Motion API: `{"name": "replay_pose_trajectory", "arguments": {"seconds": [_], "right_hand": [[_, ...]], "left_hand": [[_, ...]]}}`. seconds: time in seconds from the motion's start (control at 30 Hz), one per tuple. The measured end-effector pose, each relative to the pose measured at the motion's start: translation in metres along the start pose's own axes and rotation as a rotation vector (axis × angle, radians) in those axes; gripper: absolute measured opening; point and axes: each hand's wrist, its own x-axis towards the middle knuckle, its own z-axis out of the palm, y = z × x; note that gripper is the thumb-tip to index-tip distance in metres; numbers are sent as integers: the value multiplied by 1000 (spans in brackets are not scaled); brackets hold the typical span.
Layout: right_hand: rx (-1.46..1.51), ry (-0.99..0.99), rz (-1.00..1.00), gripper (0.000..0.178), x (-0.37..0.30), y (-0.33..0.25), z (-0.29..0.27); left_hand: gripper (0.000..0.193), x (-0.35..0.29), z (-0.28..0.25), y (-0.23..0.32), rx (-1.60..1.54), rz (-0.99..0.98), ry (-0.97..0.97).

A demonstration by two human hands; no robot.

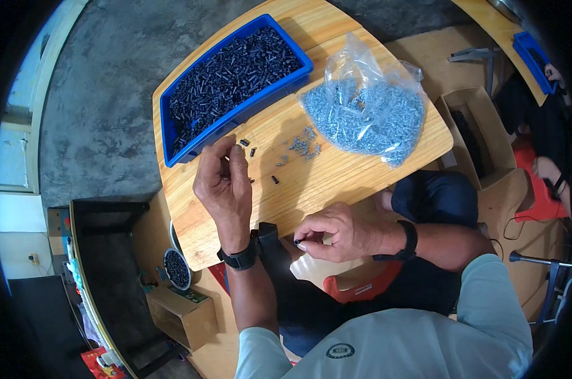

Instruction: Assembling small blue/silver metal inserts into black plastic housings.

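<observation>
My right hand is over the table's near edge, pinching a small black cylindrical piece between thumb and forefinger. To the left, my left hand hovers above the table near the blue tray, its thumb and forefinger curled together; whatever is between them is hidden. Beside its fingertips lie a few loose black pieces, and another black piece lies further right. The blue tray is heaped with similar black pieces. Small silvery metal parts are scattered at mid-table.
A clear plastic bag full of metal parts rests on the wooden table. Below stand a bowl of dark pieces and a cardboard box. Another person's hand is at a second blue tray, far right, near an open carton.
</observation>
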Motion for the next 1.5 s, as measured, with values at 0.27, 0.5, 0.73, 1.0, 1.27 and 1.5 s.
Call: {"name": "replay_pose_trajectory", "arguments": {"seconds": [0.27, 0.5, 0.73, 1.0, 1.27, 1.5], "right_hand": [[-13, 3, -8, 13, 0, 0, -2], [22, 5, -9, 14, 0, -1, -2], [29, -8, -1, 15, 0, -3, -4], [7, 9, -42, 15, -1, -2, -6], [20, 11, -42, 16, -1, -2, -3], [5, -7, -33, 16, 0, -3, -5]], "left_hand": [[10, -4, 13, 13, 237, 45, -310], [16, -19, 37, 22, 222, 80, -488], [17, -19, 42, 17, 353, 157, -506], [11, -15, 34, 16, 370, 81, -399], [10, -20, 43, 14, 346, 88, -421], [9, -21, 45, 15, 368, 101, -419]]}}
